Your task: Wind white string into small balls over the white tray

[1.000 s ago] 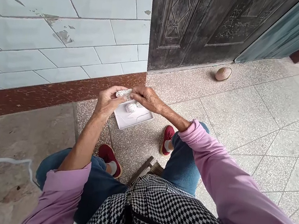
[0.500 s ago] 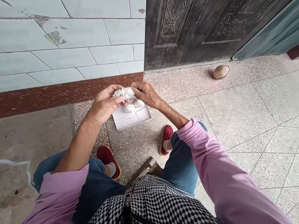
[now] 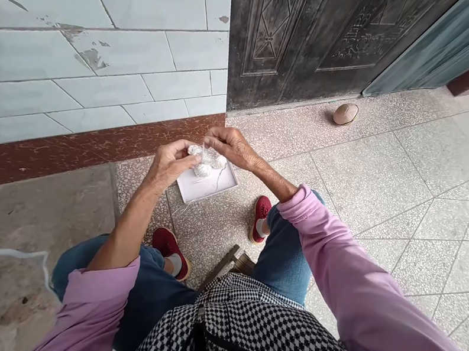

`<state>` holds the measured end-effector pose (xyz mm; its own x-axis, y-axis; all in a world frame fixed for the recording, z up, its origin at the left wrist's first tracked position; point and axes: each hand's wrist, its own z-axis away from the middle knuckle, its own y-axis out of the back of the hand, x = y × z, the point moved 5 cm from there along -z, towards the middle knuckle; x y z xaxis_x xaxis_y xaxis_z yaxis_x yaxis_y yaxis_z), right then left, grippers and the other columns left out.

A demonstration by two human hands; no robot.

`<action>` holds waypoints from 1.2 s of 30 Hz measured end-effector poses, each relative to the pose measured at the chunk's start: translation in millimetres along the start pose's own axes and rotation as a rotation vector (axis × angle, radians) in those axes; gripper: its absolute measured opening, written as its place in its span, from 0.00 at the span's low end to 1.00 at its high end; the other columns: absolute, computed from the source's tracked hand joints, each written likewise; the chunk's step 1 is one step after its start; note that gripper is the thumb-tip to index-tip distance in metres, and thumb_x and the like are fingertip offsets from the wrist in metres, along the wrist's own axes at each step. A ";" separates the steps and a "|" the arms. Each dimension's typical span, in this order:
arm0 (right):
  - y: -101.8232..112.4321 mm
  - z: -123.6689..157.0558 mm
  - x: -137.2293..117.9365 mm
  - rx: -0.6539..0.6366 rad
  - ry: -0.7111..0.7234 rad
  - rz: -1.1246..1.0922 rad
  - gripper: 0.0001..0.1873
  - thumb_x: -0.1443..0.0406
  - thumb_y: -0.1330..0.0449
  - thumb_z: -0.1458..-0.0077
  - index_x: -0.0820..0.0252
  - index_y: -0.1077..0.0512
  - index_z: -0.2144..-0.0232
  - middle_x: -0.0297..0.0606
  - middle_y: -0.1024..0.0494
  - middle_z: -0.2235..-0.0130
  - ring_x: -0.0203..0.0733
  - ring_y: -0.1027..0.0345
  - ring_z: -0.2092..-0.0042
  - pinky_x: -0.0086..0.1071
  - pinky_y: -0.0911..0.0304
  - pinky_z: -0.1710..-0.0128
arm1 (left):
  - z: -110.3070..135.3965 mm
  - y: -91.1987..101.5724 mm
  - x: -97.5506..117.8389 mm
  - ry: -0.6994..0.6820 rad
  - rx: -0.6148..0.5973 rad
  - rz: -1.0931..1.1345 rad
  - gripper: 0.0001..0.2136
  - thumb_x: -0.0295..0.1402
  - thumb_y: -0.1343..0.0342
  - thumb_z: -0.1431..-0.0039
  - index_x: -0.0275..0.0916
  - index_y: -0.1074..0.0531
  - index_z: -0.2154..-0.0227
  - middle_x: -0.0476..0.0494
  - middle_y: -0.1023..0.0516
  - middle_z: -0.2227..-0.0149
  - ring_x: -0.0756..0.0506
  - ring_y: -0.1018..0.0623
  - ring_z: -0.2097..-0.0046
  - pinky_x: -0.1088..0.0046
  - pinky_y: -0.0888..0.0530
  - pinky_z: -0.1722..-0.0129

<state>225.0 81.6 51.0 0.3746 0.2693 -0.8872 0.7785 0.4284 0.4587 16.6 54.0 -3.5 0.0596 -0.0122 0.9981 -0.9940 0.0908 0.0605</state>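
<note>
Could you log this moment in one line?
left hand: holding white yarn | right hand: at same yarn | tray: on floor, yarn ball inside

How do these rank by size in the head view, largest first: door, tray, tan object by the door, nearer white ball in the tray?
1. Door, running out of frame
2. Tray, partly covered
3. Tan object
4. Nearer white ball, partly overlapped

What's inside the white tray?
At least two white yarn balls and a loose strand. The left hand and held yarn bundle cover far parts of the tray; anything behind them can't be seen.
</note>
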 end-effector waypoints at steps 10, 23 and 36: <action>-14.2 -10.7 13.0 -0.061 -0.046 -0.103 0.24 0.74 0.39 0.13 0.57 0.29 0.68 0.31 0.26 0.66 0.37 0.33 0.59 0.35 0.38 0.55 | 0.8 -4.1 2.8 0.009 0.010 0.325 0.27 0.43 0.11 0.56 0.44 0.19 0.58 0.40 0.11 0.57 0.42 0.14 0.62 0.64 0.12 0.62; -44.1 2.5 14.5 -0.217 0.178 -0.062 0.18 0.69 0.37 0.10 0.60 0.22 0.60 0.32 0.25 0.64 0.40 0.34 0.60 0.32 0.37 0.55 | -13.1 21.3 -16.6 -0.036 0.337 0.118 0.28 0.45 0.13 0.51 0.45 0.26 0.57 0.45 0.15 0.60 0.43 0.14 0.61 0.68 0.18 0.63; -4.4 -4.1 9.1 0.040 -0.112 -0.155 0.29 0.66 0.36 0.07 0.54 0.32 0.68 0.28 0.33 0.72 0.40 0.37 0.61 0.36 0.40 0.56 | 2.7 -12.7 -0.1 0.039 0.008 0.394 0.29 0.48 0.08 0.52 0.46 0.19 0.56 0.39 0.11 0.53 0.38 0.08 0.56 0.64 0.10 0.63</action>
<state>222.9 85.7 41.1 0.3001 0.1044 -0.9482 0.8500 0.4219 0.3155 29.0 50.2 -4.4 -0.3231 0.0604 0.9444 -0.9421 0.0736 -0.3270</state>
